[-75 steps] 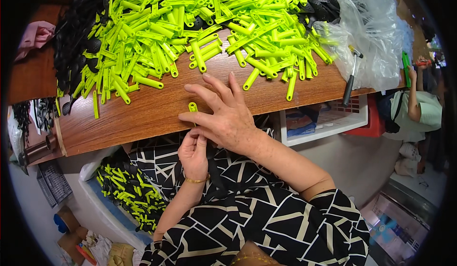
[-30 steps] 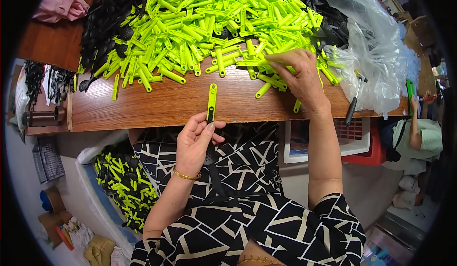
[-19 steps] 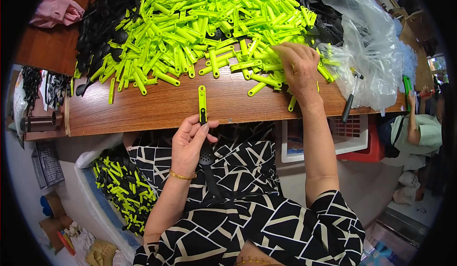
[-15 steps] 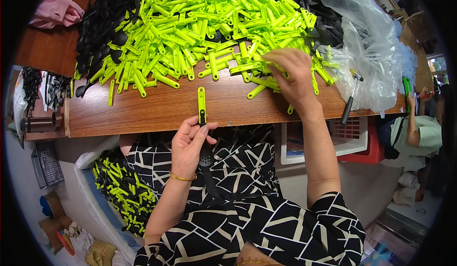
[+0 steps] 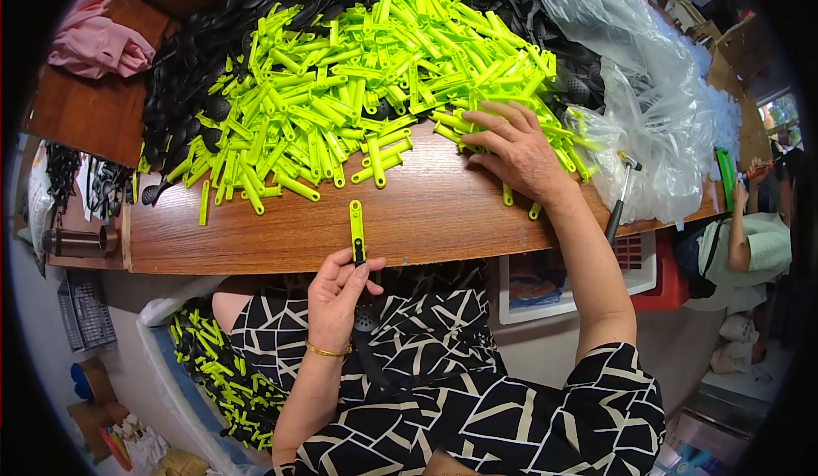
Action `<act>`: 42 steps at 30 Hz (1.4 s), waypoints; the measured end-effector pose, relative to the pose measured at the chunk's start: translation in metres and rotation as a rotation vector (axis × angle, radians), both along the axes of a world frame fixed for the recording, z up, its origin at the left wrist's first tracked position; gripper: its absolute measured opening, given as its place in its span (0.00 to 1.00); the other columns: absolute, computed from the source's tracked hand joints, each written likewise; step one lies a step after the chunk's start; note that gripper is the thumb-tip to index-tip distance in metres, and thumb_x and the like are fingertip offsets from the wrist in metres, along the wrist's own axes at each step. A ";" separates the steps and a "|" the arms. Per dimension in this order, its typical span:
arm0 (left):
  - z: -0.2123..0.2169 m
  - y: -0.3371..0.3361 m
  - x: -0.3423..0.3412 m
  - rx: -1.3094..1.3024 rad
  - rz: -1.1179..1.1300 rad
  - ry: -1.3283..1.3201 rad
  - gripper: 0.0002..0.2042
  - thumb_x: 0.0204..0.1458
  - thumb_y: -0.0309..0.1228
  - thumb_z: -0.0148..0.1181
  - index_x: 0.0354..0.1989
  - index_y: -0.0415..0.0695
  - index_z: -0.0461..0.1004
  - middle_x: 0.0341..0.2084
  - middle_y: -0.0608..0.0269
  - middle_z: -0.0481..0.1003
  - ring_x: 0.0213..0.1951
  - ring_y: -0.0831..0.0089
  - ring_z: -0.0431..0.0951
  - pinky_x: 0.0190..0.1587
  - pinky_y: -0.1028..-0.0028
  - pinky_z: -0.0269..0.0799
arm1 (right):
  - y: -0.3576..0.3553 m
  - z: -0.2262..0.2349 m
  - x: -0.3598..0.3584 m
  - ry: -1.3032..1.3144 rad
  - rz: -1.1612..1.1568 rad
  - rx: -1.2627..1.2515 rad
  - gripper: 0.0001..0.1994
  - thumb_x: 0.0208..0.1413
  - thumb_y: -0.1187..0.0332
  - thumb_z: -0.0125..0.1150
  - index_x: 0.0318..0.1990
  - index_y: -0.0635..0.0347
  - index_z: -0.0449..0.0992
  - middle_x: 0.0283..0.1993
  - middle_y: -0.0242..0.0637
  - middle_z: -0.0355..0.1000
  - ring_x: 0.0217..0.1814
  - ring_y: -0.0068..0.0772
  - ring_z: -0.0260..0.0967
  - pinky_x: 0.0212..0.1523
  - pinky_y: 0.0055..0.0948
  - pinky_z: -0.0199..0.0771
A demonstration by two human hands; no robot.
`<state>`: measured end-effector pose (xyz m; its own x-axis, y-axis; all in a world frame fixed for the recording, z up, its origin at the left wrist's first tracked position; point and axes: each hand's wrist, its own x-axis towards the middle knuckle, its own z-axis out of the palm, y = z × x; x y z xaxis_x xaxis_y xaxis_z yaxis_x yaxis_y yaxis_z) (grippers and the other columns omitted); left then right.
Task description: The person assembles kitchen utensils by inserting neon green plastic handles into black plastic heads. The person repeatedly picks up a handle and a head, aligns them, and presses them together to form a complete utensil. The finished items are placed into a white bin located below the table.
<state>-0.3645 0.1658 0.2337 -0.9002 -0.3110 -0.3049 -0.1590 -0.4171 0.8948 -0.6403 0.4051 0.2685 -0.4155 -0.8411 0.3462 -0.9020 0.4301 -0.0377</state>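
My left hand (image 5: 339, 293) is closed on a small black slotted spoon (image 5: 366, 317) at the table's near edge. Its shaft runs up into a lime-green handle (image 5: 356, 222), which points away from me, while the perforated head hangs below my fingers over my lap. My right hand (image 5: 517, 154) lies over the near right side of a heap of lime-green handles (image 5: 341, 92), fingers spread and fingertips among the pieces. Nothing shows gripped in it, though what lies beneath the palm is hidden. Black slotted spoons (image 5: 183, 92) are piled behind and beside the handles.
A hammer (image 5: 623, 199) lies at the right by clear plastic sheeting (image 5: 656, 126). Below the table stand a white basket (image 5: 545, 312) at right and a lined container of green-and-black pieces (image 5: 226, 374) at left. Pink cloth (image 5: 100, 37) sits far left; another person (image 5: 741, 242) is at right.
My right hand has pressed farther into the heap, and loose handles at its near right edge have moved back toward the pile. My left hand keeps its hold on the slotted spoon. The view has shifted slightly.
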 end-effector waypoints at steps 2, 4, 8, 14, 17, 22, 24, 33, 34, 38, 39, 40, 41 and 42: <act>0.000 0.000 -0.001 0.013 -0.005 0.006 0.13 0.64 0.25 0.58 0.55 0.37 0.71 0.44 0.49 0.82 0.32 0.77 0.80 0.41 0.78 0.77 | 0.001 0.005 -0.002 -0.020 -0.008 -0.112 0.10 0.52 0.60 0.70 0.37 0.52 0.80 0.62 0.28 0.72 0.68 0.39 0.64 0.69 0.44 0.56; -0.001 -0.001 -0.001 0.027 -0.011 0.019 0.13 0.64 0.24 0.58 0.55 0.37 0.71 0.44 0.49 0.82 0.32 0.77 0.80 0.41 0.78 0.77 | 0.004 0.009 -0.006 0.010 -0.031 -0.136 0.09 0.52 0.60 0.71 0.33 0.54 0.80 0.61 0.30 0.73 0.67 0.40 0.64 0.68 0.43 0.57; 0.001 -0.005 -0.001 0.088 -0.029 0.002 0.13 0.64 0.24 0.57 0.55 0.37 0.71 0.44 0.49 0.82 0.32 0.77 0.80 0.40 0.79 0.77 | -0.006 0.014 -0.005 0.043 -0.073 -0.199 0.06 0.52 0.64 0.71 0.33 0.52 0.81 0.55 0.29 0.76 0.61 0.39 0.69 0.63 0.42 0.61; 0.007 -0.009 -0.005 0.092 -0.065 -0.038 0.13 0.64 0.25 0.58 0.55 0.37 0.71 0.44 0.50 0.82 0.31 0.78 0.80 0.39 0.80 0.76 | -0.072 0.018 -0.029 -0.045 -0.074 -0.227 0.12 0.56 0.67 0.66 0.49 0.50 0.79 0.56 0.32 0.75 0.59 0.41 0.70 0.59 0.39 0.65; 0.008 -0.010 -0.004 0.110 -0.061 -0.038 0.13 0.64 0.26 0.58 0.55 0.37 0.71 0.44 0.50 0.82 0.31 0.78 0.80 0.39 0.80 0.76 | -0.111 -0.005 -0.042 -0.067 -0.139 -0.238 0.18 0.58 0.69 0.62 0.57 0.47 0.76 0.60 0.36 0.72 0.62 0.45 0.67 0.62 0.41 0.66; 0.004 -0.014 0.001 0.149 -0.051 -0.027 0.13 0.64 0.26 0.58 0.55 0.37 0.71 0.45 0.49 0.82 0.31 0.77 0.80 0.39 0.79 0.76 | -0.107 -0.004 -0.057 -0.080 -0.106 -0.219 0.15 0.54 0.73 0.63 0.50 0.50 0.80 0.55 0.39 0.74 0.58 0.47 0.70 0.58 0.41 0.72; 0.003 -0.015 0.000 0.149 -0.051 -0.020 0.13 0.64 0.26 0.58 0.55 0.37 0.71 0.45 0.49 0.82 0.31 0.77 0.80 0.39 0.79 0.76 | -0.097 0.000 -0.058 -0.126 -0.053 -0.292 0.14 0.52 0.76 0.64 0.47 0.52 0.81 0.52 0.40 0.75 0.55 0.48 0.72 0.57 0.40 0.73; 0.006 -0.017 -0.007 0.179 -0.087 -0.023 0.14 0.65 0.26 0.57 0.57 0.36 0.69 0.47 0.50 0.81 0.32 0.77 0.81 0.40 0.79 0.77 | -0.069 0.017 -0.017 -0.241 -0.107 -0.448 0.12 0.55 0.76 0.66 0.47 0.55 0.82 0.48 0.39 0.80 0.49 0.43 0.78 0.50 0.35 0.78; 0.007 -0.016 -0.008 0.189 -0.081 -0.021 0.14 0.64 0.26 0.57 0.57 0.37 0.69 0.47 0.49 0.81 0.33 0.77 0.81 0.40 0.79 0.77 | -0.070 0.021 -0.009 -0.201 -0.101 -0.494 0.12 0.55 0.76 0.66 0.47 0.55 0.82 0.46 0.38 0.81 0.48 0.43 0.78 0.49 0.35 0.79; 0.011 -0.013 -0.009 0.166 -0.072 0.031 0.15 0.64 0.26 0.57 0.57 0.37 0.69 0.49 0.48 0.80 0.34 0.76 0.81 0.42 0.78 0.77 | -0.065 0.030 0.016 -0.360 -0.100 -0.547 0.13 0.54 0.76 0.68 0.47 0.56 0.82 0.45 0.38 0.81 0.46 0.37 0.79 0.47 0.32 0.79; 0.011 -0.011 -0.010 0.128 -0.083 0.041 0.15 0.65 0.26 0.56 0.58 0.37 0.68 0.49 0.49 0.80 0.34 0.76 0.80 0.42 0.78 0.76 | -0.065 0.031 0.028 -0.461 -0.132 -0.555 0.13 0.54 0.77 0.68 0.47 0.57 0.82 0.45 0.38 0.81 0.45 0.36 0.80 0.46 0.32 0.79; 0.012 -0.010 -0.010 0.112 -0.090 0.045 0.15 0.65 0.26 0.56 0.58 0.37 0.68 0.49 0.49 0.80 0.34 0.77 0.80 0.42 0.79 0.76 | -0.066 0.030 0.042 -0.572 -0.162 -0.562 0.13 0.53 0.77 0.68 0.47 0.57 0.82 0.45 0.38 0.81 0.44 0.35 0.80 0.46 0.31 0.79; 0.013 -0.007 -0.011 0.097 -0.096 0.048 0.15 0.65 0.27 0.56 0.58 0.37 0.68 0.49 0.50 0.80 0.33 0.77 0.79 0.42 0.79 0.76 | -0.070 0.033 0.057 -0.621 -0.126 -0.532 0.13 0.53 0.78 0.68 0.47 0.59 0.82 0.44 0.38 0.80 0.42 0.33 0.79 0.44 0.30 0.78; 0.015 -0.006 -0.014 0.076 -0.105 0.054 0.15 0.65 0.27 0.56 0.59 0.36 0.68 0.49 0.50 0.80 0.33 0.78 0.79 0.41 0.79 0.75 | -0.072 0.032 0.069 -0.640 -0.062 -0.505 0.13 0.52 0.79 0.69 0.46 0.59 0.82 0.42 0.37 0.80 0.42 0.33 0.79 0.44 0.30 0.78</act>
